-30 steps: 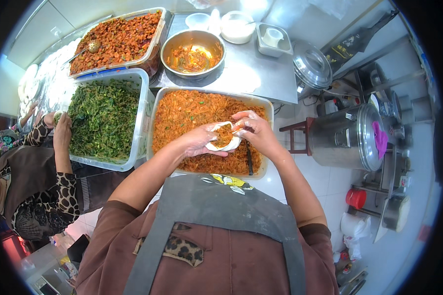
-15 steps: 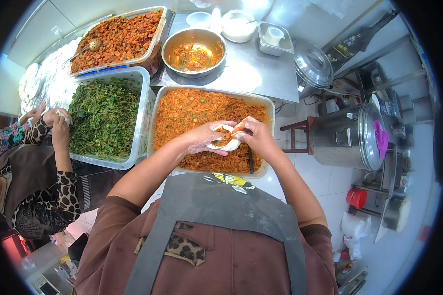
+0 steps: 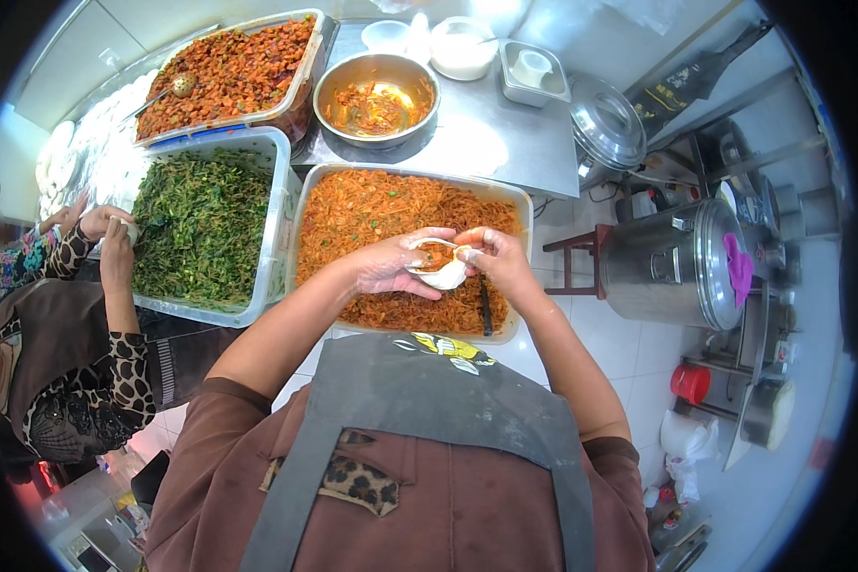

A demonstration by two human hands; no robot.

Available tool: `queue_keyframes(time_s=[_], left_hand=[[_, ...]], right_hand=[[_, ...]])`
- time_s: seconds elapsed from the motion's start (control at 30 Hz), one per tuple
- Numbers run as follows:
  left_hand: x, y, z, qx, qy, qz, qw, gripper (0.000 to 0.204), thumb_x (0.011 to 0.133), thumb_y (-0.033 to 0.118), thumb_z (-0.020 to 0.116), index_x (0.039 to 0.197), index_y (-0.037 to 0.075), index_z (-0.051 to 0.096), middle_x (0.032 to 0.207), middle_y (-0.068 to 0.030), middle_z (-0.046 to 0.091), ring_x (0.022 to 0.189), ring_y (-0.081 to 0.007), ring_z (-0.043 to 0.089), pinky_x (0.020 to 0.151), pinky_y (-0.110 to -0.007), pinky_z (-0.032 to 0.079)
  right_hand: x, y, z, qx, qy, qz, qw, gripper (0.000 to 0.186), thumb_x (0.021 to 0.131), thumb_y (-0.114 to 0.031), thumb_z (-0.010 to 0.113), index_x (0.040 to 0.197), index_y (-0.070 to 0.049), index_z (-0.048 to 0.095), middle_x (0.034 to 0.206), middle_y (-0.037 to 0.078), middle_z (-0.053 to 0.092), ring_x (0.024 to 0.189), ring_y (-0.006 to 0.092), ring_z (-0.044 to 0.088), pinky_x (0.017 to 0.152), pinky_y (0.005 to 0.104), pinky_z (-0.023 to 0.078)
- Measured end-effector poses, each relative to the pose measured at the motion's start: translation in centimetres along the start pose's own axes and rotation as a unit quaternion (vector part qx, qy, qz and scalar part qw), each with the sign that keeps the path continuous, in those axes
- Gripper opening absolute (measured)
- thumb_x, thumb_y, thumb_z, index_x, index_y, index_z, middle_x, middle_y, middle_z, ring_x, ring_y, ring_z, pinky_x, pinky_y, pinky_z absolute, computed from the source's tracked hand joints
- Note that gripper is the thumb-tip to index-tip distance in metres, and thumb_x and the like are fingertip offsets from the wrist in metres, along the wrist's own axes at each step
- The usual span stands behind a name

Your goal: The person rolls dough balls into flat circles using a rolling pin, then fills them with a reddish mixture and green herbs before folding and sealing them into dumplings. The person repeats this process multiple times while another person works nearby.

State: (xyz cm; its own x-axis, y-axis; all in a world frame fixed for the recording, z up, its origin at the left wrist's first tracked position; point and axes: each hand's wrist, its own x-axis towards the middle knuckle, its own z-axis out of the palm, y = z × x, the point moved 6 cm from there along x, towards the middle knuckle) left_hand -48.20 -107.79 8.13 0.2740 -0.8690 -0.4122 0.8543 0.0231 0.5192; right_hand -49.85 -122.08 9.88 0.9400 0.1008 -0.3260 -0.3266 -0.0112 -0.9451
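Both hands are on a white dough wrapper [image 3: 444, 277] with orange shredded filling showing in its open middle. My left hand [image 3: 391, 266] cups it from the left, thumb on the upper edge and fingers underneath. At its right edge, my right hand [image 3: 495, 255] pinches the rim between thumb and fingertips. Directly below is a large clear tub of orange shredded filling [image 3: 377, 205]. A dark handle [image 3: 486, 307] sticks out of the filling near the tub's right front.
Left of me stands a tub of chopped greens [image 3: 200, 229]; behind it, a tub of red diced filling [image 3: 243, 71]. A steel bowl [image 3: 377, 133] rests on the metal table [image 3: 534, 143]. A large steel pot [image 3: 663, 267] stands right. Co-workers' hands [image 3: 110, 224] work at far left.
My right hand has shifted its pinch slightly along the rim, and its fingers have turned. The wrapper has tilted a little in my left hand, which stays in about the same place.
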Motion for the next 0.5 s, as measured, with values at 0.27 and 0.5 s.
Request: queue_keyframes(time_s=[0.27, 0.5], left_hand=[[0.1, -0.4, 0.5, 0.192, 0.025, -0.104, 0.976, 0.044, 0.085, 0.001, 0.039, 0.129, 0.005, 0.034, 0.123, -0.0112, 0.046, 0.111, -0.0234, 0.05, 0.087, -0.042, 0.05], [-0.5, 0.2, 0.2, -0.014, -0.045, 0.007, 0.999, 0.052, 0.091, 0.025, 0.045, 0.136, 0.011, 0.026, 0.13, -0.0104, 0.042, 0.115, -0.0245, 0.049, 0.086, -0.044, 0.049]], right_hand=[[-1.1, -3.7, 2.0, -0.247, -0.031, -0.183, 0.951, 0.008, 0.077, -0.001, 0.058, 0.085, 0.0, 0.06, 0.079, 0.007, 0.058, 0.072, 0.0164, 0.056, 0.066, 0.0275, 0.045], [-0.1, 0.1, 0.6, 0.036, 0.01, -0.019, 0.999, 0.006, 0.08, -0.003, 0.059, 0.086, -0.003, 0.059, 0.076, 0.0, 0.058, 0.062, 0.0058, 0.051, 0.059, 0.0217, 0.043]])
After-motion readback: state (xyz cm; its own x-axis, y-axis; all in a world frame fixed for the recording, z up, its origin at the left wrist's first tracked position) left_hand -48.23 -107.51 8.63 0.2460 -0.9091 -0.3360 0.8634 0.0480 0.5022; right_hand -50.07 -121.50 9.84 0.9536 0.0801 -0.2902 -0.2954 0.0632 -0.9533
